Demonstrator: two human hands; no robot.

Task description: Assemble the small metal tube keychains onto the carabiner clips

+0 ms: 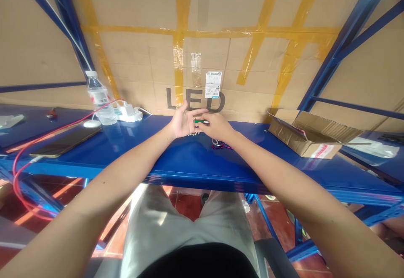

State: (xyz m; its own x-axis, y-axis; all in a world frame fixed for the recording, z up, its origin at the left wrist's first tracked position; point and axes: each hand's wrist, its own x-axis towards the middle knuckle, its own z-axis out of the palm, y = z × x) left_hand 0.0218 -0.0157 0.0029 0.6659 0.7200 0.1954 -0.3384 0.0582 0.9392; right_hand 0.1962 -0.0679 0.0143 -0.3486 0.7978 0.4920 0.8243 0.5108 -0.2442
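Note:
Both my hands meet above the middle of the blue shelf [195,160]. My left hand [182,122] is palm up with fingers stretched out, and small dark bits seem to lie along its lower edge. My right hand [216,127] is closed in a pinch on a small green and dark cylinder [200,121], holding it against my left fingers. A purple carabiner-like clip with a ring [221,145] lies on the shelf just below my right hand.
A water bottle [99,99], a white charger block [128,111], a white round object [91,123] and a phone [65,142] with a red cable [38,143] sit at the left. An open cardboard box [311,137] lies at the right. A taped cardboard wall [221,46] stands behind.

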